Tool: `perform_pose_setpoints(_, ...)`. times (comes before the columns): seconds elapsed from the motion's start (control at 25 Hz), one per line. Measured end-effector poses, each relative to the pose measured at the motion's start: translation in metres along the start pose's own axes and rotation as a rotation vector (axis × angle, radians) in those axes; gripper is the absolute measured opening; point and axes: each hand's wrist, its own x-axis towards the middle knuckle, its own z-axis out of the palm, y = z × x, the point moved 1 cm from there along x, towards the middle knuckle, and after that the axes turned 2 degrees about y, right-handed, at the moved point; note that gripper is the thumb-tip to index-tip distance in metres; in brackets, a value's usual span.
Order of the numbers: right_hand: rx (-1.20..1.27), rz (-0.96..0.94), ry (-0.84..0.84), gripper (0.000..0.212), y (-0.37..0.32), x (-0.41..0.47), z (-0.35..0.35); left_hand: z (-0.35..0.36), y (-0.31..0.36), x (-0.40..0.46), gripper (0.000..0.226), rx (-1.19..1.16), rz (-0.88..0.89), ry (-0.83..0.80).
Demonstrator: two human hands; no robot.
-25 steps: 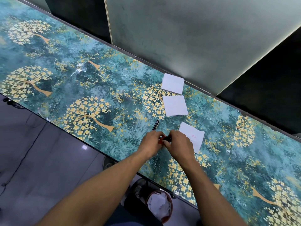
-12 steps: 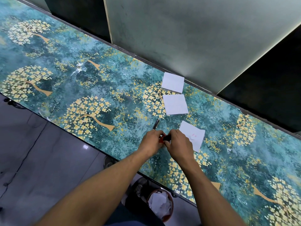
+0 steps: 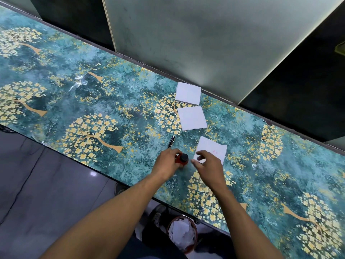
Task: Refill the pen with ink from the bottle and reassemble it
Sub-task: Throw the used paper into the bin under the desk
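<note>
ink bottle (image 3: 182,160) gripped by left hand (image 3: 166,164), right hand (image 3: 209,166) loosely open over tissue (image 3: 214,149), pen (image 3: 171,142) beside

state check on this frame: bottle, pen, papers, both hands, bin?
ink bottle: upright on the table, black cap on
pen: lying on the table, untouched
left hand: grips the bottle's side
right hand: off the bottle, fingers loosely curled, holds nothing visible
nearest paper: flat, faint pink marks
two far papers: flat, clean
waste bin: under the table edge, crumpled paper inside
</note>
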Motion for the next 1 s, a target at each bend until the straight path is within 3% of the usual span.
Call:
perform_pose_setpoints(0.2,0.059,0.352,0.283,0.04,0.044,0.01,-0.024,0.001,0.0,-0.001,0.047,-0.003,-0.018,-0.006)
perform_pose_setpoints(0.4,0.068,0.601,0.208,0.05,0.068,0.023,-0.014,0.0,0.0,-0.003,0.047,0.051,-0.026,0.001)
perform_pose_setpoints(0.56,0.037,0.594,0.185,0.035,0.068,0.028,-0.001,0.0,0.001,-0.005,0.048,0.083,-0.032,0.016)
perform_pose_setpoints(0.72,0.183,0.561,0.179,0.023,0.063,0.023,-0.004,0.001,0.003,-0.008,0.05,0.112,-0.048,0.024)
perform_pose_setpoints(1.0,0.522,0.545,0.228,0.027,0.06,-0.016,0.002,0.004,0.0,-0.026,0.073,0.089,-0.072,0.028)
